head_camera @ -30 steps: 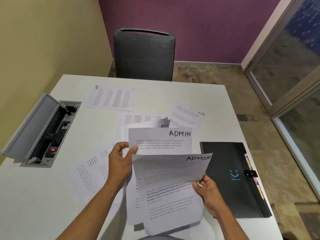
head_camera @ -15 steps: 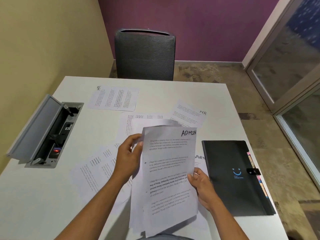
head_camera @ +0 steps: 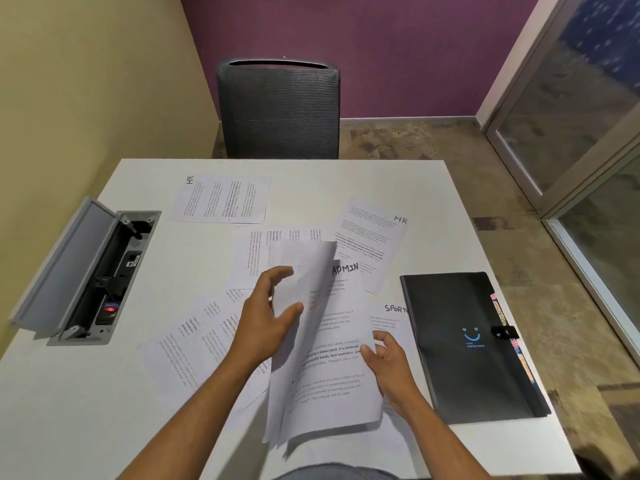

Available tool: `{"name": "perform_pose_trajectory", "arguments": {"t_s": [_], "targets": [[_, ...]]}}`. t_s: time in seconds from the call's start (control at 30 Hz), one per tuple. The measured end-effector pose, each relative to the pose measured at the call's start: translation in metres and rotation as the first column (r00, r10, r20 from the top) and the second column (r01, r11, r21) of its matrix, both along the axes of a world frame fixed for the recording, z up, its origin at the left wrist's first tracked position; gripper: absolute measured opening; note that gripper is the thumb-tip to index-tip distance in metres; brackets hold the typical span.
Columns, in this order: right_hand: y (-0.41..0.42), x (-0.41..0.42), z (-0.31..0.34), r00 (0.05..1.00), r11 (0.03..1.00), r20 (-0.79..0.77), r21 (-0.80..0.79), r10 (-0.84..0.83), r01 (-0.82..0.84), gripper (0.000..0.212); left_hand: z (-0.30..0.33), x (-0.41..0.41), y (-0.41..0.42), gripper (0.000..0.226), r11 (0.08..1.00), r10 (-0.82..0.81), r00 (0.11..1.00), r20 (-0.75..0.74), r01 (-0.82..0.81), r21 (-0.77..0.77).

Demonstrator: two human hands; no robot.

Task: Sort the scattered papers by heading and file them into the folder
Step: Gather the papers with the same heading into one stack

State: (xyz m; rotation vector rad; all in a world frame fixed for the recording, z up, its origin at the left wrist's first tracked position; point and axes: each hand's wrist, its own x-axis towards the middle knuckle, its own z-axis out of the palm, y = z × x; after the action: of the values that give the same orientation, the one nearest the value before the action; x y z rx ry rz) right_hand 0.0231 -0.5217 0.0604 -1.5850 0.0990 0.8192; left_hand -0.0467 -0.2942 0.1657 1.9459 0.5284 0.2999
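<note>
Thin white sheets over a smooth white bench [head_camera: 104,393].
Left hand [head_camera: 265,320], fingers spread and loosely curled, touches the curling ADMIN papers [head_camera: 329,362]; right hand [head_camera: 388,362] fingers pinch their edge; the matte black rectangular folder [head_camera: 460,368] lies shut rightward.

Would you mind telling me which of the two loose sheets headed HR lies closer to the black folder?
The HR sheet at the right, angled and partly under the ADMIN pages, lies closer to the black folder. The other HR sheet lies at the white table's far left.
</note>
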Motion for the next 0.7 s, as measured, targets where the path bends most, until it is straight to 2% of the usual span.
{"name": "perform_pose_trajectory", "arguments": {"t_s": [0.2,0.3,0.37,0.47,0.53,0.6,0.7], "targets": [[-0.002,0.002,0.002,1.000,0.999,-0.003,0.036,-0.007,0.008,0.027,0.015,0.001,-0.003,0.090,0.997,-0.061,0.995,0.080,0.064,-0.034],[-0.005,0.005,0.005,1.000,0.998,-0.005,0.066,-0.021,0.021,0.030,0.026,0.002,-0.003,0.095,0.992,-0.062,0.991,0.123,0.075,-0.105],[-0.006,0.009,0.011,1.000,0.996,-0.008,0.088,-0.028,0.028,0.032,0.033,0.002,0.000,0.088,0.984,-0.058,0.988,0.145,0.082,-0.160],[-0.009,0.022,0.022,0.999,0.992,0.019,0.127,-0.026,0.024,0.039,0.039,0.000,0.009,0.059,0.953,-0.078,0.981,0.176,0.125,-0.276],[-0.012,0.034,0.034,0.998,0.989,0.058,0.147,0.002,-0.011,0.044,0.044,-0.001,0.013,0.054,0.926,-0.112,0.974,0.197,0.174,-0.334],[-0.015,0.046,0.049,0.995,0.992,0.091,0.113,0.037,-0.047,0.043,0.046,-0.001,0.015,0.048,0.909,-0.145,0.964,0.223,0.219,-0.354],[-0.015,0.061,0.071,0.992,0.997,0.127,0.077,0.000,-0.009,0.039,0.045,0.002,0.014,0.040,0.910,-0.142,0.961,0.236,0.220,-0.351]]}}
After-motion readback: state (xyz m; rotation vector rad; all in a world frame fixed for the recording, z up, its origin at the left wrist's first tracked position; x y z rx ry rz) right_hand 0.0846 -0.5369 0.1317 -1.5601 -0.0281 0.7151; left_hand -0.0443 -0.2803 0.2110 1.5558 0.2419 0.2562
